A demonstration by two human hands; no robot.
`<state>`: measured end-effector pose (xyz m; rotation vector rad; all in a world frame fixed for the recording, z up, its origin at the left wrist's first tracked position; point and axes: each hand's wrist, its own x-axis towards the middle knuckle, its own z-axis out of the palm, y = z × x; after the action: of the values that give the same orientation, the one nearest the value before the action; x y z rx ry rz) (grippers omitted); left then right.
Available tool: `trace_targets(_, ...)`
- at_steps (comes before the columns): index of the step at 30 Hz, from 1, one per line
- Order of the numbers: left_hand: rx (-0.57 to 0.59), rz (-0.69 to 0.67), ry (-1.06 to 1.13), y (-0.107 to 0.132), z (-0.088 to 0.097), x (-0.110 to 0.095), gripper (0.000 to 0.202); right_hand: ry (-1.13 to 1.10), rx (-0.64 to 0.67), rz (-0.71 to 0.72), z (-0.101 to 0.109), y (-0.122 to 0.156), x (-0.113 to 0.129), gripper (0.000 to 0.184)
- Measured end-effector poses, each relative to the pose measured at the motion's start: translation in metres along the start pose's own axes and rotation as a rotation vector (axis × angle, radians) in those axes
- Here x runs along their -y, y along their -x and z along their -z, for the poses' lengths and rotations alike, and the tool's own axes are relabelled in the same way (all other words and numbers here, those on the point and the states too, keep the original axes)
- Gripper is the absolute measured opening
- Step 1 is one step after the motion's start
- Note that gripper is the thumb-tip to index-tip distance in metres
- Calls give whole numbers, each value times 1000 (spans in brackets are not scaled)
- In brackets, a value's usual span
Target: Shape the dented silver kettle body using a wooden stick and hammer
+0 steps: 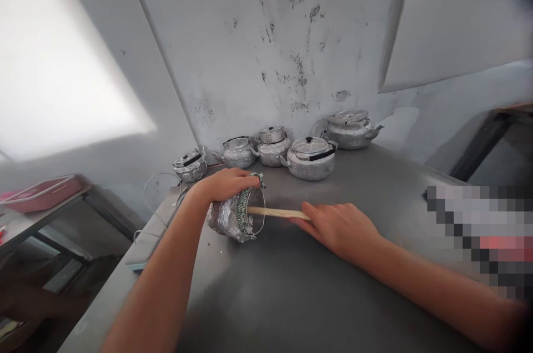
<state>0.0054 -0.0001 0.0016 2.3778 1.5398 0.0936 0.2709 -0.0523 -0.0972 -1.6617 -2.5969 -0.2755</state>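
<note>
My left hand (231, 182) grips the upper rim of a foil-covered pot (225, 218), which is tipped on its side with its mouth facing right. Around the mouth runs a green-and-white patterned cloth band (242, 213). A pale wooden stick (278, 212) reaches into the pot's opening; its inner end is hidden. The outer end of that stick is in my right hand (343, 228), fingers closed round it. Just behind the pot stand a silver kettle with a black-knobbed lid (311, 161) and another kettle topped by a perforated strainer (272, 147).
Along the wall are a large kettle (352, 130), a kettle with a strainer in its mouth (238, 153) and a small lidded pot (190, 166). A white cable (152, 210) loops at the grey table's (291, 292) left edge. A pink basket (45, 193) sits on a side table.
</note>
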Motion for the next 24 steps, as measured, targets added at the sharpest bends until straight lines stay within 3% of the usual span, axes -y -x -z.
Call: trace_targets(24,9,10,0,-3,1,1,54,-15,-3,-32,-5,1,3,57)
